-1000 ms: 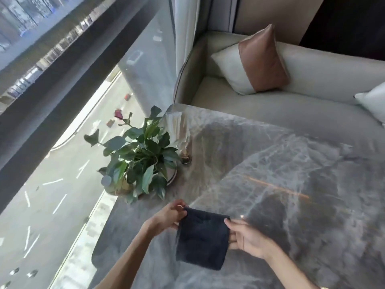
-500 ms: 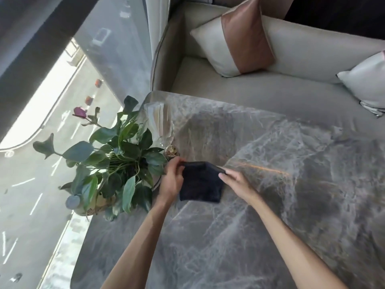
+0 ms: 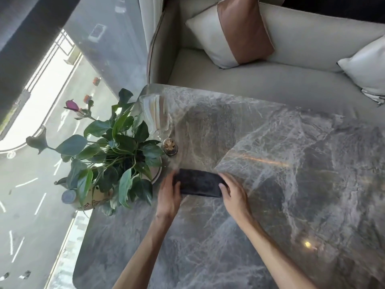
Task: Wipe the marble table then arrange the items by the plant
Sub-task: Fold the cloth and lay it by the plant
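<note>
Two bare forearms rise from the bottom edge of the frame over the grey marble desk (image 3: 270,184). Just left of centre, the left hand (image 3: 168,196) and the right hand (image 3: 234,195) meet at a folded dark cloth (image 3: 200,183) that lies flat on the desk. The left hand curls its fingers around the cloth's left end; the right hand closes on its right end, thumb on top. Both hands grip the cloth, one at each end.

Just beside the left hand, at centre left, stands the potted plant (image 3: 112,151) with broad green leaves and one dark pink bud (image 3: 71,105) reaching toward the upper left. Directly above the cloth, near the plant's right side, a small round glass jar (image 3: 169,147) sits on the desk, and a clear stemmed glass (image 3: 156,115) stands just behind it.

Beyond the desk's far edge, across the top of the frame, is a pale sofa (image 3: 260,82) with a white-and-brown cushion (image 3: 233,32) and a white cushion (image 3: 366,65) at the right edge. The left side is window glass (image 3: 31,163) looking down on a street.
</note>
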The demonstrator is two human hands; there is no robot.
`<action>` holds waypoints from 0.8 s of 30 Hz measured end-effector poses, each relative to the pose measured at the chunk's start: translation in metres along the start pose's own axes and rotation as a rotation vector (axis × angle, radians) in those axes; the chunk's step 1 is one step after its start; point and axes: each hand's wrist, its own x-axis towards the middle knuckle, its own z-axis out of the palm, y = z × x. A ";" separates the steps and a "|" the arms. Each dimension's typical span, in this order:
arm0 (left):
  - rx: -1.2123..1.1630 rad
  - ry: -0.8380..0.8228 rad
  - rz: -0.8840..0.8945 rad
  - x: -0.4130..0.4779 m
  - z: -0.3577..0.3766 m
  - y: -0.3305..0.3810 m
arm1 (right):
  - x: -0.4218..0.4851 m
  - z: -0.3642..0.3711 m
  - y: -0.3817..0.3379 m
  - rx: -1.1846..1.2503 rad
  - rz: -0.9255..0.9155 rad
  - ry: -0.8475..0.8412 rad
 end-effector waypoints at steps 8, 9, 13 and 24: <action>0.034 -0.127 -0.335 0.047 0.004 0.021 | 0.022 0.018 -0.019 0.211 0.358 0.053; 0.036 -0.103 -0.326 0.048 0.002 0.023 | 0.023 0.021 -0.020 0.257 0.378 0.039; 0.043 -0.030 -0.324 0.042 -0.010 0.025 | 0.033 0.027 -0.033 0.268 0.315 0.009; -0.813 0.245 -0.961 -0.039 0.028 0.006 | 0.096 0.052 -0.105 -0.206 -0.333 -0.218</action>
